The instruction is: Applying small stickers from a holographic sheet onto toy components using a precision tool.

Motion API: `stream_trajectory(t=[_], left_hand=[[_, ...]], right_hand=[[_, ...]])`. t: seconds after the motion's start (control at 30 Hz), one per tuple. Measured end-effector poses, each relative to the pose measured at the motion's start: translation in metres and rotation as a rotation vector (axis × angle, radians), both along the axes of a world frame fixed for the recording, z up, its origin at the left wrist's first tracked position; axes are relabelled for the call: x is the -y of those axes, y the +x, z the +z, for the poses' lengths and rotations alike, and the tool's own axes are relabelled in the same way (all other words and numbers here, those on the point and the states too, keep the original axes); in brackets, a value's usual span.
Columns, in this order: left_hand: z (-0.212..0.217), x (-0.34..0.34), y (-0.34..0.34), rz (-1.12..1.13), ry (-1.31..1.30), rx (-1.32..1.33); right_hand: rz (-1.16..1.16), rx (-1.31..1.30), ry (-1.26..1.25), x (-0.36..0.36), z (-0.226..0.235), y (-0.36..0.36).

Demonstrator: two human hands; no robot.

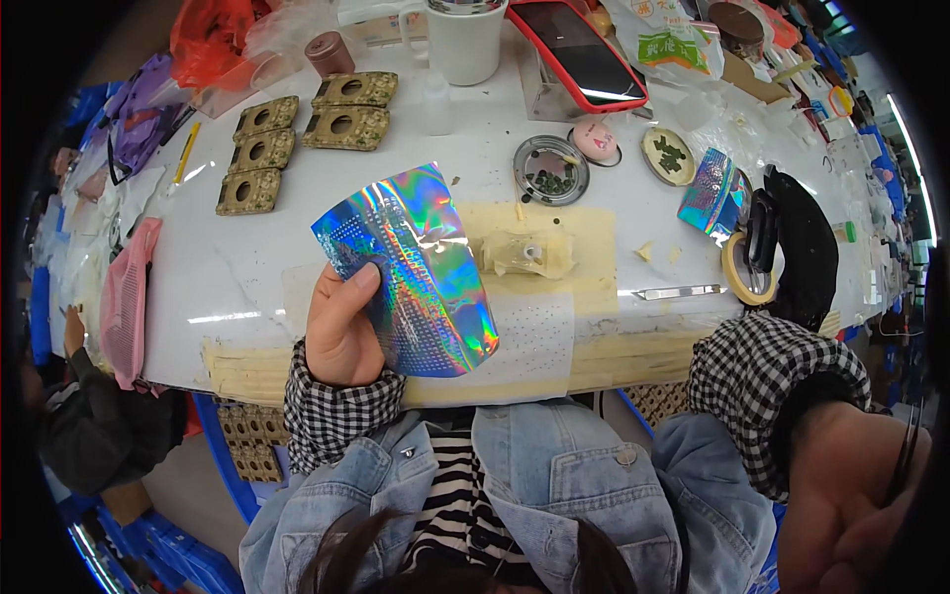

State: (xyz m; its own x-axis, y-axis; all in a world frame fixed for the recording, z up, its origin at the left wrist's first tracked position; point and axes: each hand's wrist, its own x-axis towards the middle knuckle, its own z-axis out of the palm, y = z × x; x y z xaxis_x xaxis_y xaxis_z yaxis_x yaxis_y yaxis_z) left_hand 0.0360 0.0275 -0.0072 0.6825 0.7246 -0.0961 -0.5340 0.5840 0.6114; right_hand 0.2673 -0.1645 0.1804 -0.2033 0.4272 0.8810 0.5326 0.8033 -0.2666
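My left hand (pixel 343 327) pinches a shiny holographic sheet (pixel 421 272) by its left edge, thumb on top. Rows of small dots cover much of the sheet, which is tilted above the table's front edge. At the lower right, close to the camera, my right hand (pixel 856 495) is closed around dark tweezers (pixel 904 450), whose tips point up. Beyond the sheet, a small clear-and-cream block (pixel 527 253) rests on a taped yellowish patch (pixel 594 228). White dotted paper (pixel 539 342) lies partly behind the sheet.
Camouflage-patterned cases (pixel 344 127) stand in two groups at the back left. Further right are a round dish of dark bits (pixel 551 170), a lid with green pieces (pixel 669 155), a red-cased phone (pixel 579 54), a white mug (pixel 463 45), a tape roll (pixel 740 272) and a metal blade-like tool (pixel 678 292).
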Motion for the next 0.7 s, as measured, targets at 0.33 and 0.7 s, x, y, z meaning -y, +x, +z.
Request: stream_trajectory(t=[0.33,0.7], left_hand=[[0.005,0.003,0.002,0.025,-0.026,0.009],[0.005,0.001,0.003,-0.046,0.047,0.048]], right_hand=[[0.175,-0.081,0.182,-0.003,-0.009,0.016],[-0.484,-0.389,-0.48,-0.11,-0.07,0.116]])
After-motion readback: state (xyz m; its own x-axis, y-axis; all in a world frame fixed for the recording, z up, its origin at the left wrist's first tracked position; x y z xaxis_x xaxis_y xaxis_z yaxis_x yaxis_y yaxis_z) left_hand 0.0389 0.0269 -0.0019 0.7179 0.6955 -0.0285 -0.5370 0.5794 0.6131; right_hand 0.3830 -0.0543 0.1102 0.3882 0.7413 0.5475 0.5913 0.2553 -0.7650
